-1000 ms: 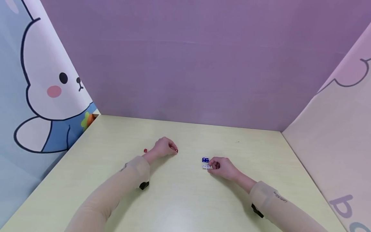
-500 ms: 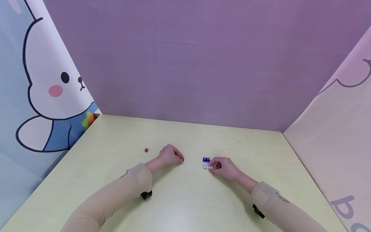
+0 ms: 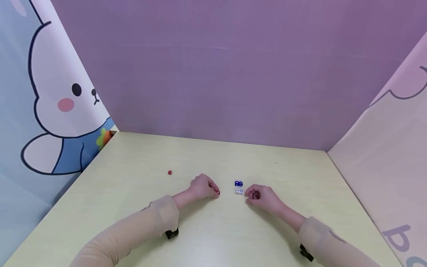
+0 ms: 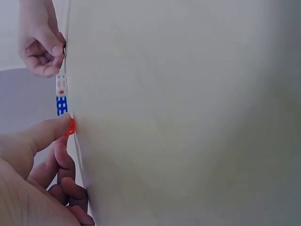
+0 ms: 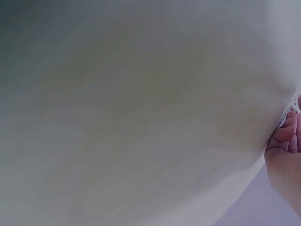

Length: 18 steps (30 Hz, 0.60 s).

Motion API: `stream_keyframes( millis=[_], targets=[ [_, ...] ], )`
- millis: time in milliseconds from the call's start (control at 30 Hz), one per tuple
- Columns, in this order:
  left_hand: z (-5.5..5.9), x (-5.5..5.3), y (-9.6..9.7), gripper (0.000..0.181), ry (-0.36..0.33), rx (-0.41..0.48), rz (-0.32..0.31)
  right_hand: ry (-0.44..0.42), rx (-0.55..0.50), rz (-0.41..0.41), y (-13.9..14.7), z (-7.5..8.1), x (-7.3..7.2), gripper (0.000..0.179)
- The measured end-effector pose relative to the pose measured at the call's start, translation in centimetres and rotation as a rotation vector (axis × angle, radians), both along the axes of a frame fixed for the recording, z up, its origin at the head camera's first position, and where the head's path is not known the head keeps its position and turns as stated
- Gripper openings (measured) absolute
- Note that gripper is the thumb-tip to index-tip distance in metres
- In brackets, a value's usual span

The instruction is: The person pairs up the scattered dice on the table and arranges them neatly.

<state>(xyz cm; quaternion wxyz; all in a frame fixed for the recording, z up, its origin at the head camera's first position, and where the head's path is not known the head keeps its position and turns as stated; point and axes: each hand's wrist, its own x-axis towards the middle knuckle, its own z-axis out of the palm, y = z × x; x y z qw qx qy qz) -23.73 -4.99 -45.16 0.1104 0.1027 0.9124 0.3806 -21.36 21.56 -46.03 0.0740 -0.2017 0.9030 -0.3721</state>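
Observation:
A red die [image 3: 218,192] is pinched between thumb and fingertips of my left hand [image 3: 202,186]; the left wrist view shows the red die [image 4: 71,126] at the thumb tip. To its right on the table stand two blue dice [image 3: 238,183] side by side, with two white dice [image 3: 239,191] in a row on their near side. Just right of the white dice is my right hand [image 3: 264,198], fingers loosely curled with nothing in them. The right wrist view catches only part of that right hand [image 5: 285,150], at its right edge.
A second red die [image 3: 169,172] lies farther back and left on the pale table [image 3: 213,230]. A purple panel [image 3: 213,81] closes off the back, and printed panels stand at both sides.
My left hand has carried its red die right and nearer, towards the blue and white dice. My right hand has drawn back slightly from the white dice, letting go of them.

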Motion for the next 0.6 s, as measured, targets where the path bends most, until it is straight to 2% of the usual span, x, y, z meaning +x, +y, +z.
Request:
stream_keyframes(
  millis=[167, 300, 600],
  targets=[
    [-0.1, 1.1, 1.1, 0.014, -0.033, 0.071, -0.015, -0.027, -0.011, 0.004, -0.1, 0.1, 1.2, 0.017],
    [-0.2, 1.8, 2.2, 0.014, -0.036, 0.130, -0.036, -0.017, -0.017, 0.024, -0.3, 0.1, 1.6, 0.015],
    [-0.4, 3.0, 4.7, 0.013, 0.010, 0.139, -0.095, 0.015, -0.040, 0.045, -0.5, -0.4, 1.6, 0.013]
  ],
)
